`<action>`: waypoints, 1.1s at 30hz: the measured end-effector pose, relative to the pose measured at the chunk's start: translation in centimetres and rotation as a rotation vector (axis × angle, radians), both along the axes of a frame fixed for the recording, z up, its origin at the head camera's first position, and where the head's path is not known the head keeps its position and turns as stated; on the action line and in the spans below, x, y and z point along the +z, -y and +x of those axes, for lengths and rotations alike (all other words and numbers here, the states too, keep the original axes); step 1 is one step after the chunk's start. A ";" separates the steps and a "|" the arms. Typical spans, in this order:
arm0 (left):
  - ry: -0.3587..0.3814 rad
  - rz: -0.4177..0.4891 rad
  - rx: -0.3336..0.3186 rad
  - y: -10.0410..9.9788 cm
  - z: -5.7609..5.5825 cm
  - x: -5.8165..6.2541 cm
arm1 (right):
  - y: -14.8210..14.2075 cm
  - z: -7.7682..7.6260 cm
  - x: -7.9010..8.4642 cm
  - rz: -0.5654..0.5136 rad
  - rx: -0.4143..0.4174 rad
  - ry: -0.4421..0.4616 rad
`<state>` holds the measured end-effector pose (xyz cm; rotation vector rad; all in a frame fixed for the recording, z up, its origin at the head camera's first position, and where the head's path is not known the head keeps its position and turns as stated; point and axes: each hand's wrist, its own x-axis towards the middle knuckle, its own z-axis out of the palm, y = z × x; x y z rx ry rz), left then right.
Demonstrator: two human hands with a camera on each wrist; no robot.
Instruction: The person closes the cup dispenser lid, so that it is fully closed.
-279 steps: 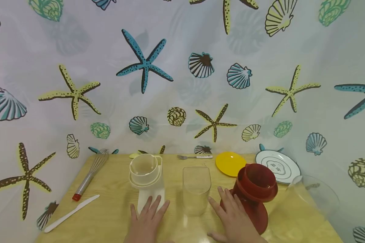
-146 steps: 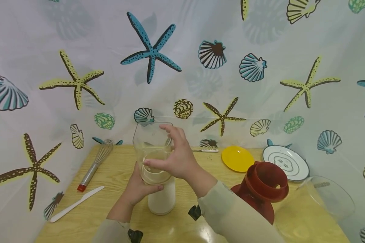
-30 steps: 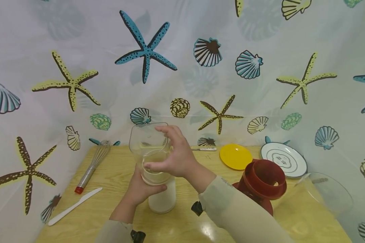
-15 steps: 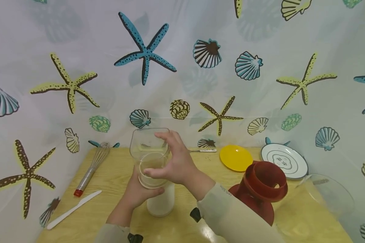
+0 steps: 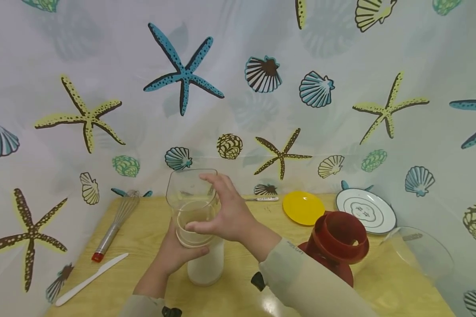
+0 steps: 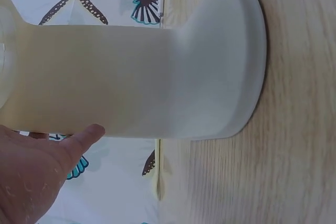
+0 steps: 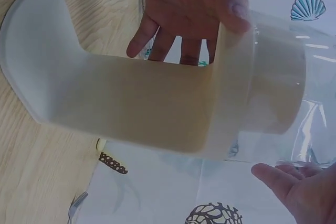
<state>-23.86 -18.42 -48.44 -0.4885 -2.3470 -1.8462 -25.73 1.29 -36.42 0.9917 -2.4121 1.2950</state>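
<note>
A cream plastic stand (image 5: 206, 268) with a round collar on top stands upright on the table at centre. Over its collar sits a clear plastic container (image 5: 192, 182), squarish at its open rim. My left hand (image 5: 170, 251) holds the stand just below the collar; the left wrist view shows the thumb along its column (image 6: 105, 77). With fingers and thumb spread round its side, my right hand (image 5: 232, 211) grips the clear container. In the right wrist view the collar's inner tube (image 7: 275, 80) shows through the clear wall. Part of the left hand is hidden behind the stand.
To the right stand a red stand (image 5: 335, 240) with a collar and a larger clear container (image 5: 424, 251). Behind are a yellow plate (image 5: 303, 207), a white plate (image 5: 381, 215) and a fork (image 5: 265, 199). A whisk (image 5: 119, 220) and white knife (image 5: 91, 281) lie left.
Earlier both hands lay on the table and the clear container stood between them; then it was lifted onto the cream stand. Over the last second the hands have barely moved; the head view shifts slightly.
</note>
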 end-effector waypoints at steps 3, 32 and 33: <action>0.026 -0.023 0.031 -0.2 0.0 0.0 | -1.6 1.1 0.6 0.017 -0.008 0.039; -0.249 0.141 0.781 -12.3 6.5 1.0 | -36.6 13.6 -10.3 -0.584 -0.989 0.461; -0.210 0.138 0.771 -12.0 6.1 0.7 | -36.7 13.5 -10.4 -0.646 -0.943 0.446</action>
